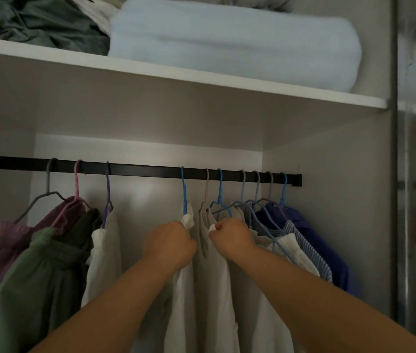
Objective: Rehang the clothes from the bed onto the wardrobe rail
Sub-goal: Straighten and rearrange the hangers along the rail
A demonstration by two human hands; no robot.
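Both hands were up at the white garment [201, 289], a thin, soft-looking thing that hung in long folds off a blue hanger [184, 192] on the rail [138, 170], roughly mid-rail. The left hand [168, 244] had its fingers curled in and pinched a bit of white fabric near the collar, and the right hand [232, 234] was fisted the same way around another white scrap just beside it, so the two were close together but not touching. The rail was a flat black bar running straight across, with skinny wire-style hangers in grey, pink, purple and blue hooked over it. Off to the left hung a mauve piece [2, 250], a crumpled green one [36, 289] and another white one [104, 250], spaced out loosely. To the right the hangers were bunched tight, with a striped shirt [306, 248] and a deep blue shirt [301, 220] at the end. Above, a smooth white shelf [201, 82] carried a fat, fluffy pale blue blanket [227, 44] rolled into a rounded block, next to some rumpled dark green cloth [23, 21].
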